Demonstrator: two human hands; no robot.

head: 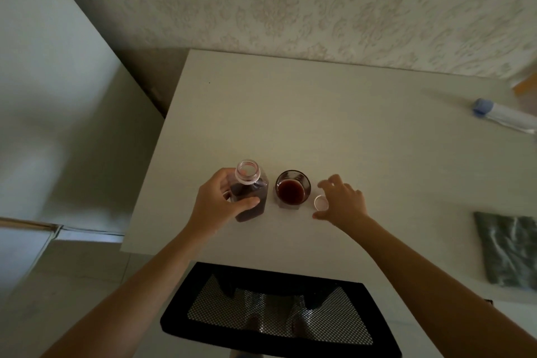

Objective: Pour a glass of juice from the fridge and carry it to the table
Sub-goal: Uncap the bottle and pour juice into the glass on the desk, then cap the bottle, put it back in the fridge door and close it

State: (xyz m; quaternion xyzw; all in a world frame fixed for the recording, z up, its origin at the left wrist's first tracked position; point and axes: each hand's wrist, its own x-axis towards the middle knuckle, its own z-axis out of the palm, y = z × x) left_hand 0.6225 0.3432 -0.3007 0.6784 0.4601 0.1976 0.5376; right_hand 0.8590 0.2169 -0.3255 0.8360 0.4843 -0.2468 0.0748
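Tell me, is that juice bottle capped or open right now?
Open. The bottle stands upright in the left hand with a bare neck; its cap lies on the table by the right hand.

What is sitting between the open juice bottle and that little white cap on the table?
In the head view, a glass holding dark juice stands between the bottle and the cap.

On the table (290,113), the juice bottle (252,197) stands left of the glass (293,189); the cap (321,202) lies just right of the glass; a chair (279,311) sits before the table; a cloth (508,250) lies far right.
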